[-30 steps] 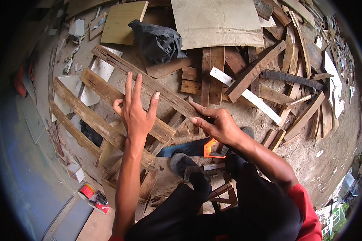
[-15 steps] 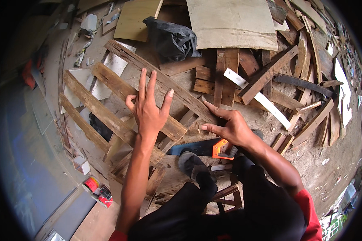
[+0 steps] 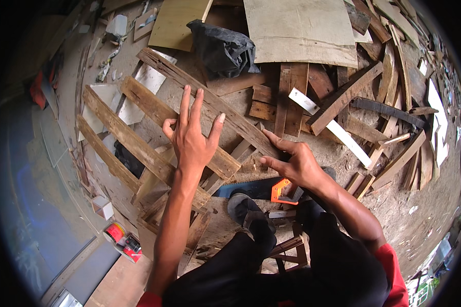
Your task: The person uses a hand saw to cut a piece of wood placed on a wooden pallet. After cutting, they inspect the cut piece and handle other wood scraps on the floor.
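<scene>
A long weathered plank [image 3: 236, 122] lies slantwise, its near end in the grip of my right hand [image 3: 298, 162], with the thumb and fingers on either side of that end. My left hand [image 3: 192, 140] is spread open, palm down, over another plank [image 3: 151, 102]; the fingertips reach the long plank's edge. Two further planks, a middle one [image 3: 123, 128] and an outer one [image 3: 105, 153], run alongside with gaps between them, like slats over crosspieces. Below my right hand, by my feet, lies a handsaw [image 3: 284, 192] with an orange handle and a dark blue blade.
A black plastic bag [image 3: 223, 48] and a large plywood sheet [image 3: 299, 30] lie at the far side. Scrap boards [image 3: 346, 97] pile up on the right, with a white strip [image 3: 348, 142] among them. At lower left stand paint cans [image 3: 116, 233]. A small wooden frame [image 3: 292, 250] sits between my legs.
The view has shifted slightly. Both hands keep nearly the same place and pose, and the planks stay where they were beneath them.
</scene>
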Action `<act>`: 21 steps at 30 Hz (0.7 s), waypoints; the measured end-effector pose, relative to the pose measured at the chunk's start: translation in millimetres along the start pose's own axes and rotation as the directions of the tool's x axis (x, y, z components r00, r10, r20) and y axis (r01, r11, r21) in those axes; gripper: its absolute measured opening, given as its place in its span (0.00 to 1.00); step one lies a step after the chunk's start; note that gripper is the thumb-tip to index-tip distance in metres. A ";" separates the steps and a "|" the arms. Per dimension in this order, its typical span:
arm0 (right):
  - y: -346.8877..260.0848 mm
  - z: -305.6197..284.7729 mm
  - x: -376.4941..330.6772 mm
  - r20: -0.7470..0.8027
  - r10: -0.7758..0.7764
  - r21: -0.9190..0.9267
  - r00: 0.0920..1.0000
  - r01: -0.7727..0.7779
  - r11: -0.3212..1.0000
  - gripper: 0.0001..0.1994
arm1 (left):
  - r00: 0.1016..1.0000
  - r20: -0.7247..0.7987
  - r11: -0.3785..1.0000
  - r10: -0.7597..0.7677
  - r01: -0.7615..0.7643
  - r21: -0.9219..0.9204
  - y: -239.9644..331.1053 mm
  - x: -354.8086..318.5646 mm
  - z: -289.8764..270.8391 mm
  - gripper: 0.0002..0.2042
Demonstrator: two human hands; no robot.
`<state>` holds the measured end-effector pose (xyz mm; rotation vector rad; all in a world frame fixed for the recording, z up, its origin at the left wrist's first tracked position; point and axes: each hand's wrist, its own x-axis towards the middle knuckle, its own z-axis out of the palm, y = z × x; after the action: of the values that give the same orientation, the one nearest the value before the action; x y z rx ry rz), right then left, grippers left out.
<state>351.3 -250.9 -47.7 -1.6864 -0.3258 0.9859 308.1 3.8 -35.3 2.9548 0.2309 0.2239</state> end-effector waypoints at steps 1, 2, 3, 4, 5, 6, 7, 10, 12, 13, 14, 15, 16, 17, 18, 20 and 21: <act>-0.5 -0.1 -0.3 0.005 0.008 0.009 1.000 -0.008 1.000 0.31 | 1.000 -0.010 1.000 0.007 -0.007 0.003 -0.4 -0.3 0.3 0.32; -1.4 -0.4 -0.4 0.012 0.016 0.015 1.000 -0.017 1.000 0.31 | 1.000 -0.019 1.000 0.015 -0.015 0.007 -0.9 -0.3 0.9 0.32; -2.4 -0.9 -0.3 0.018 0.024 0.020 1.000 -0.025 0.999 0.31 | 0.999 -0.029 1.000 0.022 -0.022 0.011 -1.3 -0.4 1.3 0.32; -3.1 -1.5 -0.6 0.023 0.034 0.025 0.999 -0.035 0.999 0.31 | 0.999 -0.029 1.000 0.019 -0.019 0.008 -0.9 -0.2 1.4 0.32; -2.9 -1.6 -0.6 0.016 0.025 0.007 1.000 -0.025 1.000 0.31 | 0.999 -0.030 1.000 0.016 -0.016 0.005 -0.2 0.2 1.1 0.32; -2.6 -1.4 -0.5 0.009 0.016 -0.011 1.000 -0.016 1.000 0.31 | 0.999 -0.030 1.000 0.014 -0.014 0.002 0.4 0.7 0.9 0.32; -1.8 -2.0 -1.3 0.001 0.008 -0.031 1.000 -0.008 0.999 0.31 | 0.999 -0.036 1.000 0.019 -0.019 0.004 1.0 0.6 1.6 0.32; -2.3 -1.4 -2.8 -0.023 -0.037 -0.039 0.999 0.036 0.999 0.31 | 0.999 -0.043 1.000 0.028 -0.027 0.009 -0.1 0.5 1.8 0.32; -2.4 -1.2 -3.0 -0.026 -0.034 -0.038 0.999 0.033 0.999 0.30 | 0.999 -0.029 1.000 0.024 -0.024 0.015 0.2 0.3 1.1 0.32; -4.4 -1.3 -2.4 -0.012 -0.004 -0.027 1.000 0.003 1.000 0.30 | 0.999 -0.031 0.999 0.027 -0.026 0.025 -0.5 -0.1 0.9 0.32; -6.4 -1.9 -2.3 0.001 0.027 -0.017 1.000 -0.027 0.999 0.30 | 1.000 -0.022 1.000 0.019 -0.019 0.022 0.2 -0.3 0.5 0.32; -11.5 -3.9 -3.0 0.023 0.082 0.001 0.996 -0.082 0.997 0.30 | 1.000 -0.013 1.000 0.011 -0.011 0.020 1.4 -0.2 0.0 0.32; -11.2 -4.0 -2.7 0.025 0.070 -0.006 0.997 -0.070 0.998 0.30 | 1.000 -0.004 1.000 0.004 -0.004 0.021 1.0 -0.1 -0.5 0.32; -11.0 -4.6 -2.5 0.027 0.059 -0.013 0.998 -0.059 0.998 0.30 | 1.000 -0.010 1.000 0.013 -0.013 0.025 0.2 -0.2 0.6 0.32; -5.3 -3.8 -1.7 0.009 -0.016 -0.049 1.000 0.017 0.999 0.30 | 1.000 -0.012 1.000 0.010 -0.010 0.020 0.2 0.0 0.6 0.32; 0.5 -4.5 -1.1 0.005 -0.035 0.009 0.999 0.035 0.999 0.28 | 1.000 -0.014 1.000 0.006 -0.006 0.003 1.6 0.3 1.0 0.32; 1.6 -5.7 0.2 0.023 0.018 0.104 1.000 -0.021 0.994 0.27 | 1.000 0.000 1.000 -0.008 0.008 -0.003 2.0 0.3 0.2 0.32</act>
<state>355.2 -255.2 -49.0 -1.5881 -0.2683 1.0196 308.8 1.8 -35.1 2.9500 0.2416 0.2236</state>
